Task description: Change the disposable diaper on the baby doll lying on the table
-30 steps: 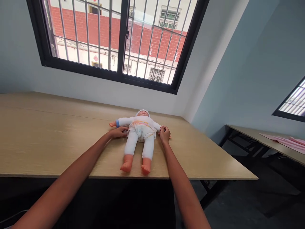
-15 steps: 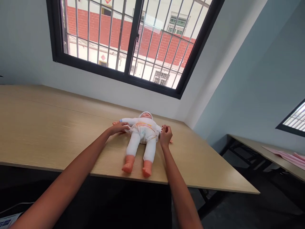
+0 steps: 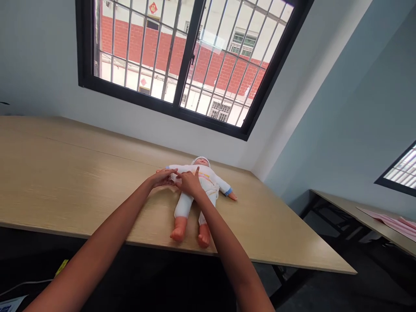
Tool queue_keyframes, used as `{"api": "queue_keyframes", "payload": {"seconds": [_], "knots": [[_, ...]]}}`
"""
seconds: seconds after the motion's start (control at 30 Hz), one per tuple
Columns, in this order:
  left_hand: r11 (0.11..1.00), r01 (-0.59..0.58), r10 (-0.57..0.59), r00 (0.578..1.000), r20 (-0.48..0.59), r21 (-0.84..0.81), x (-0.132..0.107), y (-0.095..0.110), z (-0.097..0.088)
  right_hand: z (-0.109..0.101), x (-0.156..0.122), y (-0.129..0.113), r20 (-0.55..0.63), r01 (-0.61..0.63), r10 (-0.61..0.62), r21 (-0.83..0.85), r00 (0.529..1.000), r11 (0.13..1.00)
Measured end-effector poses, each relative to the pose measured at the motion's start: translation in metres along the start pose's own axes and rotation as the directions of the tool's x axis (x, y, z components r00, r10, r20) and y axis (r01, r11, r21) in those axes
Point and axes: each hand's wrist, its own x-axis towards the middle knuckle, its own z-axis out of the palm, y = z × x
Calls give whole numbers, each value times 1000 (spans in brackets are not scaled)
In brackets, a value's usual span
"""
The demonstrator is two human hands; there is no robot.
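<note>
A baby doll in a white outfit and white cap lies on its back, feet toward me. Round its hips is a white diaper with ruffled edges and a coloured band at the waist. My left hand is at the diaper's left side, fingers closed on its edge. My right hand reaches across the doll's belly, its fingertips close to those of my left hand. Its fingers are bent inward, with one finger sticking up. What it pinches is hidden. My right forearm covers part of the doll's leg.
The doll lies on a light wooden table against the wall beneath a barred window. Another table on the right bears pink cloth. A white cable runs at the lower left.
My right hand has moved left from the doll's right side, across its belly to my left hand. The doll's arm on the right now shows. My left hand stays about where it was.
</note>
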Motion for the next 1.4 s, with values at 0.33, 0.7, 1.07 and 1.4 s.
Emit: {"api": "queue_keyframes", "payload": {"seconds": [0.33,0.7,1.07,1.4], "knots": [[993,36,-39,999,-24,-108,4,-8,-18,7,-8,7,53,-37,45,-131,998,991],[993,-8,0,998,-70,-116,-3,1,-14,9,-12,7,4,5,-4,-52,1000,999],[995,-40,42,999,18,-90,-11,13,-10,12,-12,7,5,-34,36,-161,999,986],[983,-130,145,983,110,-130,-10,21,3,13,-13,5,-16,-55,53,-220,998,974]]}}
